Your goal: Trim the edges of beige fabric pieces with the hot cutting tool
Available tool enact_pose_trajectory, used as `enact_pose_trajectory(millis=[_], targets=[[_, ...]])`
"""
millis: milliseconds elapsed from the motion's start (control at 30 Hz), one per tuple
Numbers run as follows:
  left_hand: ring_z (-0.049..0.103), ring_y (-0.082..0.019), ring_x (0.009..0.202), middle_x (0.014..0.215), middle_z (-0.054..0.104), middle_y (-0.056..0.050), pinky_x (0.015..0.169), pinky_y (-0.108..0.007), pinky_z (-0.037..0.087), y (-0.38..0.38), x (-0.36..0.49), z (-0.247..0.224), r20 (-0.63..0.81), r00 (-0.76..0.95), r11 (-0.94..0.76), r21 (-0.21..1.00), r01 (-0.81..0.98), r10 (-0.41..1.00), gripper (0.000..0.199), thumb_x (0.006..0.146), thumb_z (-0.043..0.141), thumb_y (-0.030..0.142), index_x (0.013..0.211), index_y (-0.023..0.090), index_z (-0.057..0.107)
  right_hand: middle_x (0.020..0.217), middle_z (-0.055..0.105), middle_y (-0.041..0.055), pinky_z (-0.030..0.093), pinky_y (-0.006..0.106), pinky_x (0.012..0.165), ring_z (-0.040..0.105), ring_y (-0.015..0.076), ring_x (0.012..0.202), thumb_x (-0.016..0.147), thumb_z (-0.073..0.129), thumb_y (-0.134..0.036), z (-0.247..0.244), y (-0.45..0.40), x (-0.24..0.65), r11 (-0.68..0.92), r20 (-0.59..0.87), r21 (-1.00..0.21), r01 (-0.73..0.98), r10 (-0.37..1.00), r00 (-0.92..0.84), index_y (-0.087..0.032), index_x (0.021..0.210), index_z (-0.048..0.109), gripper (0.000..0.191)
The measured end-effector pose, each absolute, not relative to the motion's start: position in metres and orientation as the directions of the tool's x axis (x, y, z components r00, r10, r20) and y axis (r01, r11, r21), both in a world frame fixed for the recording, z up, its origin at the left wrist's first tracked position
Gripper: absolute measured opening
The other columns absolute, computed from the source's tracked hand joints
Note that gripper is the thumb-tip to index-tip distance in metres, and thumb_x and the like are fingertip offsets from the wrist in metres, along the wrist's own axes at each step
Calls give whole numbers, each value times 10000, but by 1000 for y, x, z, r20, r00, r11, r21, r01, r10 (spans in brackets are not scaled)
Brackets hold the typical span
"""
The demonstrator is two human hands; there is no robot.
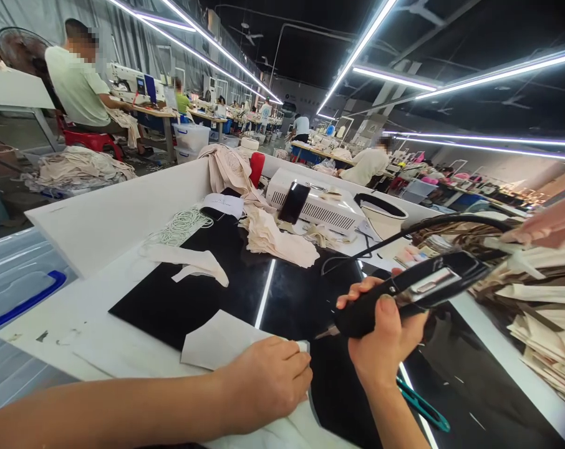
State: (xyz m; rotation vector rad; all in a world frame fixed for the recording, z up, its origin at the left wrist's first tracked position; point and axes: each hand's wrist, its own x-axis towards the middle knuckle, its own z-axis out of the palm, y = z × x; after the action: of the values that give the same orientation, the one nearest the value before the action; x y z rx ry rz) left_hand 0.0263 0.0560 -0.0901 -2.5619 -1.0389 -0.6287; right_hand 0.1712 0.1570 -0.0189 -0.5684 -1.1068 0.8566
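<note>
My left hand (268, 377) lies low in the middle, fingers curled down on the edge of a white sheet-like piece (217, 343). Most of what is under those fingers is hidden. My right hand (390, 330) is wrapped round a corded black hand tool (418, 290) with a shiny metal panel on its side. Its narrow tip points left, close to my left fingertips; whether it touches anything I cannot tell. Beneath both hands is a glossy black board (282, 299). Teal-handled snips (423, 402) lie on the dark surface by my right wrist.
Cream fabric pieces (277, 240), pale green cord (184, 224) and a phone (294, 202) lean or lie before a white vented box (320, 199). Stacked fabric (539, 305) fills the right side. A low white wall (123, 218) borders the table. Co-workers sit beyond.
</note>
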Motion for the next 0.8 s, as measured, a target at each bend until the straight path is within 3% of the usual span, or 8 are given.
enact_pose_trajectory(millis=[567,800], targets=[[689,-181,1038,1083,731,-105,893,-288,575,57,27,-92,552,615,-691,-95,717,563,180,1093,537,229,1049,130,681,774,617,-39,529,270,461,550,144,629,767,810,-454,-16,150,168,487,487,-766,-418,866,116,-292,1173,647,466],[679,-187,1110,1158,730,-111,927,-292,568,58,26,-96,564,591,-686,-57,725,577,183,1096,535,247,1092,134,680,772,627,-44,533,277,466,562,147,625,757,813,-413,-20,150,167,486,490,-766,-420,865,106,-289,1153,630,454]])
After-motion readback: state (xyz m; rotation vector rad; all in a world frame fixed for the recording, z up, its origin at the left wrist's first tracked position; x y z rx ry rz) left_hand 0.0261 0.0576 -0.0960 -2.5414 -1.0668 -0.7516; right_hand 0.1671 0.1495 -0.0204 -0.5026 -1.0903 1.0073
